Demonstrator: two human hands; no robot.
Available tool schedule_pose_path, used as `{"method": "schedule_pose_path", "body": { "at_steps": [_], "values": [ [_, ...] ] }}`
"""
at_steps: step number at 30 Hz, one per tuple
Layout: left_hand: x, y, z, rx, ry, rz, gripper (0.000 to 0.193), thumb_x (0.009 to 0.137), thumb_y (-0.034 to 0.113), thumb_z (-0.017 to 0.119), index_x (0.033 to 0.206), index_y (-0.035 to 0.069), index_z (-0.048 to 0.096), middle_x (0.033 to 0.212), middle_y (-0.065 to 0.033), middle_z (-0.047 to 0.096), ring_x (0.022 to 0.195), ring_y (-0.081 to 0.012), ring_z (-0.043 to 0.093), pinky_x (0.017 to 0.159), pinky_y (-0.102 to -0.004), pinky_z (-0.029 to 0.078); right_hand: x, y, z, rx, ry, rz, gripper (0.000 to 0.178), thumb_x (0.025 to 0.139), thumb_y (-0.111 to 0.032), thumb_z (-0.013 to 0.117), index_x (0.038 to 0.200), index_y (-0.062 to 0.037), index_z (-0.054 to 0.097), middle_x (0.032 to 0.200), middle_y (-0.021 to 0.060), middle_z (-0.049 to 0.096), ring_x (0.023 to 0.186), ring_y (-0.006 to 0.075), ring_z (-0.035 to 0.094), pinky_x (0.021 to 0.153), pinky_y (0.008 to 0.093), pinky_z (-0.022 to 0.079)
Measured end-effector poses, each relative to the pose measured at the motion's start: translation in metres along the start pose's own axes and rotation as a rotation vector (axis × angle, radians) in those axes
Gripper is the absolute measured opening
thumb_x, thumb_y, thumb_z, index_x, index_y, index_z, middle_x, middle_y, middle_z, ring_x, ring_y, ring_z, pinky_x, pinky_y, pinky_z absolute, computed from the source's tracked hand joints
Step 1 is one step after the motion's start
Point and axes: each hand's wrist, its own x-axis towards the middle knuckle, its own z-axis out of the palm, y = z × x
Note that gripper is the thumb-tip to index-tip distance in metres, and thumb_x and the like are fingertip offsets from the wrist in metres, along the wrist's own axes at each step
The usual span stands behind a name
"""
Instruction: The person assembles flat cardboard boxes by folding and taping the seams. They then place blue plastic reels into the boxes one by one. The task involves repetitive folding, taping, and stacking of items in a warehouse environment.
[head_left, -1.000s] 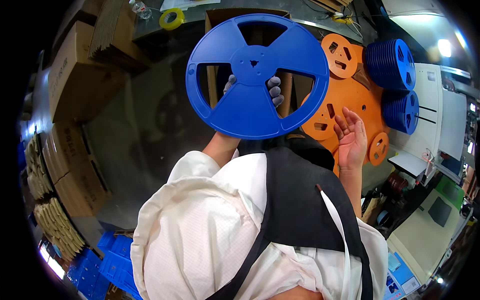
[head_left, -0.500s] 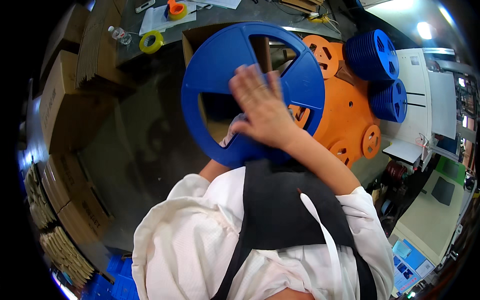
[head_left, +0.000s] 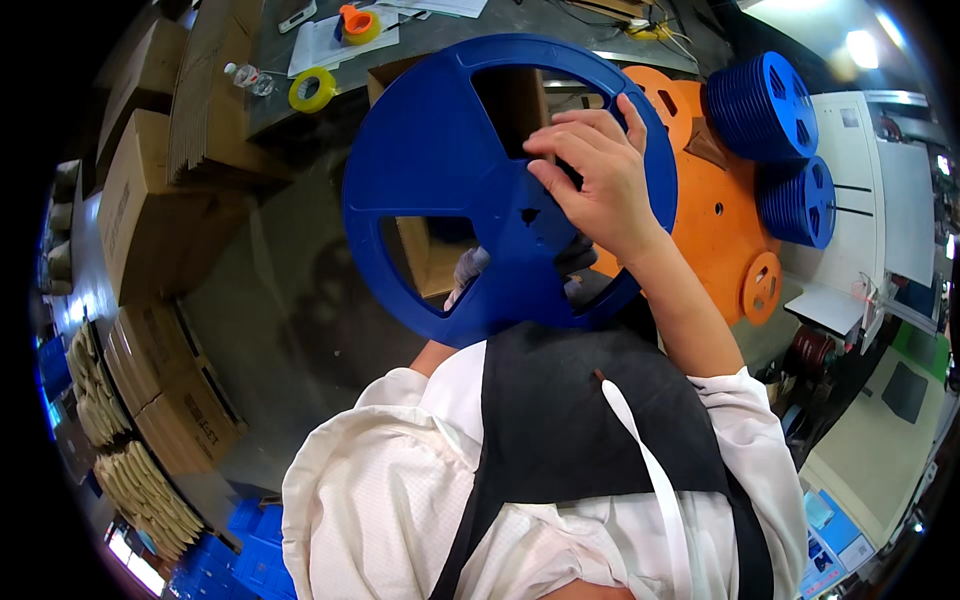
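Note:
A large blue plastic reel (head_left: 420, 180), a flat disc with wedge-shaped openings and a small centre hole, is held up in front of my apron. My left hand (head_left: 467, 277), in a greyish glove, holds it from below; only part shows through the lower left opening, and the fingers are mostly hidden. Above the reel's right side is my bare right hand (head_left: 605, 175). Its fingers are bent and apart, the thumb and forefinger near the centre, with nothing visible between them. Whether they touch the reel I cannot tell. Behind the reel stands an open cardboard box (head_left: 430, 250).
Orange reels (head_left: 700, 200) lie to the right, beside two stacks of blue reels (head_left: 762, 105). The grey table (head_left: 440, 45) at the back bears yellow tape (head_left: 312, 90), papers and a bottle (head_left: 248, 79). Cardboard boxes (head_left: 150, 215) line the left.
My right hand, spread and blurred over the reel before, has moved right and bent its fingers. The reel appears slightly larger and turned; my left hand stays beneath it.

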Motion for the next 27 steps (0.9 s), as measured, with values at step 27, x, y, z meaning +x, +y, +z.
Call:
{"method": "schedule_pose_path", "body": {
  "at_steps": [27],
  "values": [
    [-0.002, -0.013, 0.01, 0.033, -0.116, -0.106, 0.07, 0.09, 0.046, 0.053, 0.145, 0.006, 0.035, 0.142, -0.0209, 0.044, 0.126, -0.0367, 0.049, 0.105, -0.0494, 0.042, -0.015, -0.017, -0.054, 0.152, -0.236, 0.364, 0.004, 0.082, -0.015, 0.065, 0.083, -0.0148, 0.069, 0.074, -0.0037, 0.065, 0.095, 0.0159, 0.056, 0.114, 0.0536, 0.009]
  ]
}}
